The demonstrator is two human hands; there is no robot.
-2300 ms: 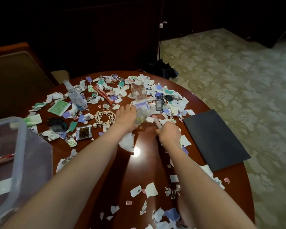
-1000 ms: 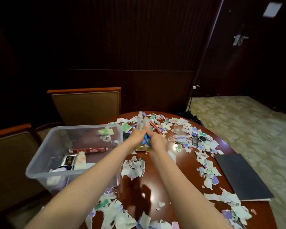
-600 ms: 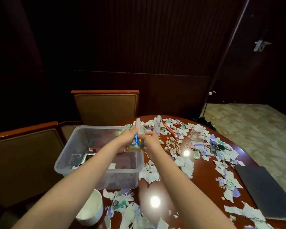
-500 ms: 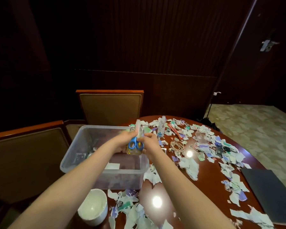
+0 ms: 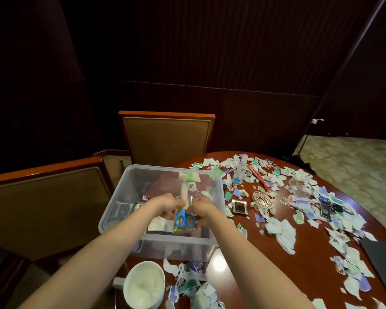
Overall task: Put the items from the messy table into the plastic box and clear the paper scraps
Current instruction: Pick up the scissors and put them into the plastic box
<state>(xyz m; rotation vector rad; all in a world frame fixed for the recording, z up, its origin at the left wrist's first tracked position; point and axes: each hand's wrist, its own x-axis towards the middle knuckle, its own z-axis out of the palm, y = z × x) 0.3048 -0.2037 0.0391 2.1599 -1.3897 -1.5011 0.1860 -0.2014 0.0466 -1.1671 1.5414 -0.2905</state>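
Holding a clear cup [image 5: 183,228] between them, the left hand [image 5: 165,204] and right hand [image 5: 204,210] are hovering over the open plastic box [image 5: 158,237], just inside its near wall. Each grip is clamped on the cup. The left hand's fingers are curling round the side facing the box's left wall, and the right hand's round the side facing its right wall. Blue-handled scissors [image 5: 184,219] are showing low in the cup, and a pale stick-like part [image 5: 184,188] is rising above the hands toward the box's far wall. I cannot tell whether that is the scissors' covered blades or a separate item. The long axis is therefore running roughly up and down, leaning slightly toward the far wall.

The cup's base is hanging below both grips and above the box floor, so I judge the coming move to be a straight lowering. Neither hand is nearer, as both are meeting the cup at the same height. The gap between base and floor is not reading clearly through the plastic.

Half a second ago the cup was sitting over the box's right rim; now it is hanging further inside. A couple of seconds back both hands were working among the paper scraps [image 5: 281,233], well away from the box. Those scraps are still covering the worktop [image 5: 254,253] beyond the box's right wall, along with a spray bottle [image 5: 240,172] and a coil of cord [image 5: 262,199]. A white mug [image 5: 144,284] is standing just outside the near wall.
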